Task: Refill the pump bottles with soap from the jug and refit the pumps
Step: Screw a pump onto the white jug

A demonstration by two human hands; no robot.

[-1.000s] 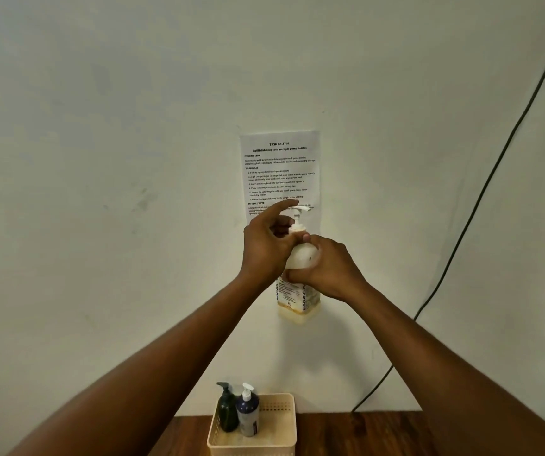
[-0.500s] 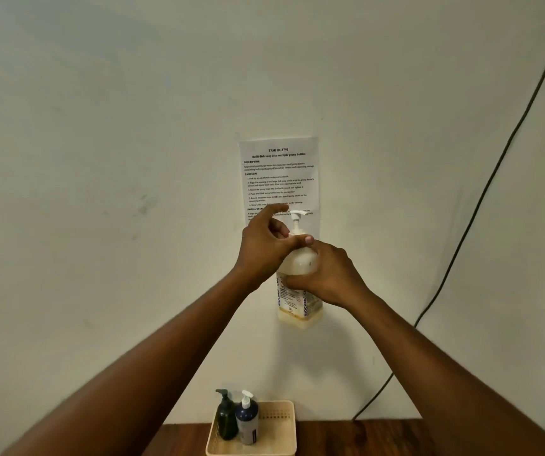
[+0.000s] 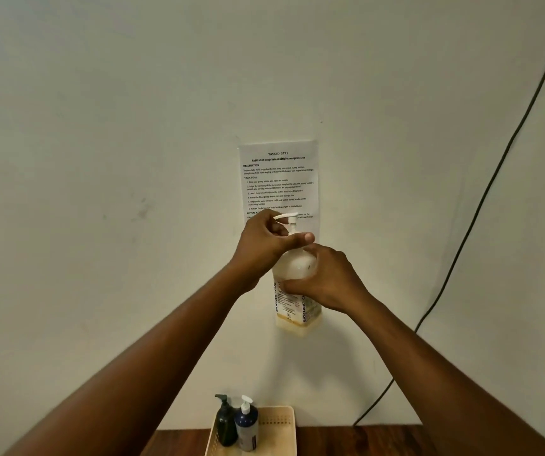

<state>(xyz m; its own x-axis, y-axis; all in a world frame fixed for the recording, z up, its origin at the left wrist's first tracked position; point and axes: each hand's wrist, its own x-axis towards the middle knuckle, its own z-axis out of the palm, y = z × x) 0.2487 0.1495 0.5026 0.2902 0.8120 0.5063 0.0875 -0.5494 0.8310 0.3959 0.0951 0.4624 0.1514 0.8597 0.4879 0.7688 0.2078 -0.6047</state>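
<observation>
From the head view, we hold a white pump bottle (image 3: 292, 291) up in front of the wall, well above the counter (image 3: 346, 439). Our right hand (image 3: 327, 278) wraps around its shoulder, fingers curled on the body. Our left hand (image 3: 264, 245) is at the neck, fingers and thumb curled round the collar just below the white pump (image 3: 289, 220), which sits upright in the mouth. We judge this to be the tightening of the pump head, though the threads are hidden behind the fingers, so we cannot tell how far it is seated. The bottle shows pale yellow soap in its base.

Below, a cream basket (image 3: 281, 422) on the counter holds a dark bottle (image 3: 225, 422) and a blue bottle (image 3: 247, 426), both with pumps fitted, which suggests they are done. What seems left is finishing this pump and setting the bottle in the basket. The jug is out of view.
</observation>
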